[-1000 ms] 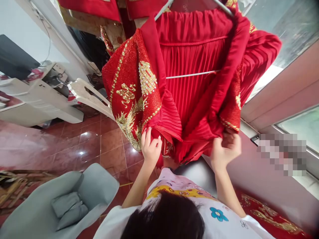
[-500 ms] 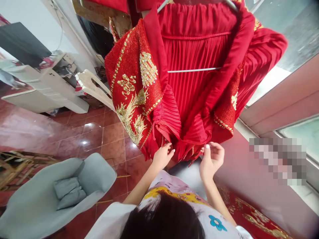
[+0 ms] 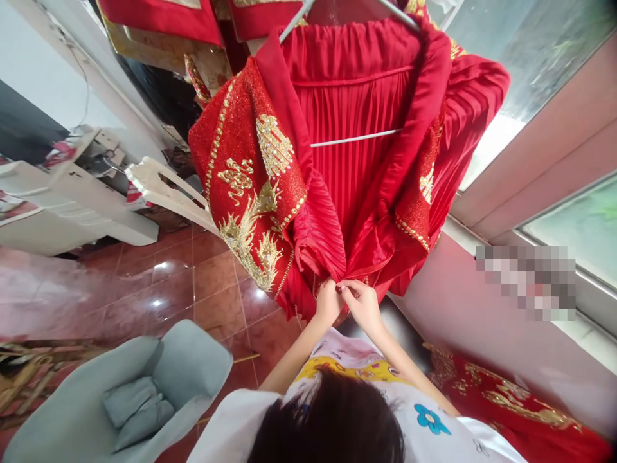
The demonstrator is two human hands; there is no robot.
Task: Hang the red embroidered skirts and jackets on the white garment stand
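A red pleated garment point(image 3: 332, 116) with gold embroidery hangs open in front of me from a white hanger point(image 3: 357, 138). On its left side is a glittery panel point(image 3: 241, 193) with gold phoenix-like figures and beading. My left hand point(image 3: 329, 302) pinches the lower front edge of the garment. My right hand point(image 3: 362, 305) meets it there, its fingertips closed on the red edge from the other side. Both hands almost touch. What exactly lies between the fingertips is too small to make out beyond red cloth.
A grey armchair point(image 3: 193, 360) with a cushion stands at the lower left. A white chair point(image 3: 159, 183) and white furniture point(image 3: 96, 199) are at the left. Other red garments point(image 3: 183, 22) hang behind. At the right are a window frame point(image 3: 544, 225) and red embroidered cloth point(image 3: 511, 399).
My right hand has moved left with its side of the front edge and now meets my left hand. The two front edges are drawn together at the bottom. The view has shifted slightly.
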